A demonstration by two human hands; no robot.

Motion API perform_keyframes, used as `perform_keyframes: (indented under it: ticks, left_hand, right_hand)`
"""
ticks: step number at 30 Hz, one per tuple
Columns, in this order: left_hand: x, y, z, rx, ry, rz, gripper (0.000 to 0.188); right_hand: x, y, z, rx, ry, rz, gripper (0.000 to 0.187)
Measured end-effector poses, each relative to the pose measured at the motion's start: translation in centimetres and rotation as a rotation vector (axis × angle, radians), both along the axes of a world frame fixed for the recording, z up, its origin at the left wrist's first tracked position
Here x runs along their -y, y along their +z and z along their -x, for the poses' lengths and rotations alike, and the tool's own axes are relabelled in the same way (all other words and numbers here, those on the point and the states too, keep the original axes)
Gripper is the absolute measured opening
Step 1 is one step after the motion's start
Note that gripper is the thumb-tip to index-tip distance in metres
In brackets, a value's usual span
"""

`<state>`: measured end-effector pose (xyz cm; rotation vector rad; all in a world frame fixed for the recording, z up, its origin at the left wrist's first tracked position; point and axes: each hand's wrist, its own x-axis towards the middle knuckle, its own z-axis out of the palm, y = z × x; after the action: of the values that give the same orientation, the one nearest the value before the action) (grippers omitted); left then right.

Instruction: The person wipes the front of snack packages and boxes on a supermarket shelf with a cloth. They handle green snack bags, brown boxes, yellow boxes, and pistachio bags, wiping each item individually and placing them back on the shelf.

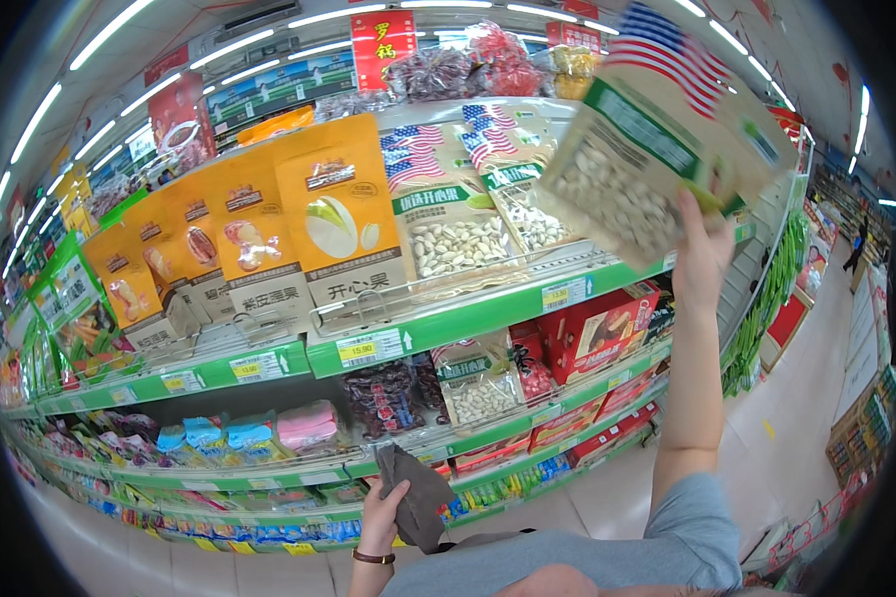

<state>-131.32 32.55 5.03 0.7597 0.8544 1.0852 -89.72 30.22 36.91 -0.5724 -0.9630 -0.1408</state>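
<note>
My right hand (pixel 705 249), arm stretched up and forward, grips the lower right part of a bag of pistachios (pixel 617 189) and holds it tilted above the upper shelf's right end. The bag is tan with a flag print, a green band and a clear window showing the nuts. More tan packaging (pixel 762 144) shows at its right; I cannot tell if it is a second bag. Low in front of the shelves, my left hand (pixel 380 517) is closed on a dark grey cloth (pixel 415 502). Similar pistachio bags (pixel 458 239) stand on the upper shelf, left of the raised bag.
Orange nut pouches (pixel 334 209) stand left of the pistachio bags, behind a low wire guard. The green shelf edge (pixel 488 313) carries price tags. Below are a red gift box (pixel 597 333), dark dried-fruit bags (pixel 376 398) and blue packs (pixel 209 435). An aisle (pixel 757 468) runs along the right.
</note>
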Motion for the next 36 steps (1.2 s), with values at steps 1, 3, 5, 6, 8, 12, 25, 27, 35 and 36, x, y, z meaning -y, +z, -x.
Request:
perform_keyframes:
  ticks: [1,3,5,6,8,12,25,27,35,36]
  left_hand:
    - [-0.1,0.0,-0.3,-0.002,-0.020,-0.023,0.029]
    - [-0.6,0.0,-1.0,0.003,-0.051,-0.070,0.033]
    - [-1.0,0.2,-1.8,0.018,-0.089,-0.119,0.036]
    - [-0.9,0.7,-2.2,0.054,-0.110,-0.139,0.039]
    - [-0.3,2.6,-3.0,0.096,-0.138,-0.162,0.038]
    - [-0.8,5.0,-5.2,0.068,-0.259,-0.245,0.039]
    - [3.5,9.2,-17.5,-0.778,-0.254,-1.465,0.063]
    - [4.3,8.3,-16.5,-0.787,-0.402,-1.576,0.065]
    - [-0.5,9.6,-16.0,-0.745,-0.156,-1.579,0.053]
    - [-1.3,10.2,-16.1,-0.746,-0.067,-1.534,0.051]
  right_hand:
    - [1.9,-1.7,-0.3,-0.018,-0.040,-0.041,0.042]
    - [5.4,-6.1,-0.2,-0.129,-0.073,-0.013,0.045]
    - [7.5,-11.7,0.1,-0.320,-0.098,0.063,0.040]
    - [8.3,-13.0,2.4,-0.408,-0.043,0.084,0.038]
    - [9.3,-16.9,3.9,-0.498,0.148,0.195,0.037]
    - [9.5,-22.4,5.0,-0.713,0.399,0.483,0.045]
    - [8.5,-27.5,11.4,-0.427,0.429,0.646,0.047]
    - [9.0,-27.2,11.0,-0.397,0.493,0.669,0.049]
    - [8.8,-27.4,12.4,-0.185,0.453,0.835,0.044]
    - [9.0,-27.0,12.9,-0.162,0.461,0.812,0.043]
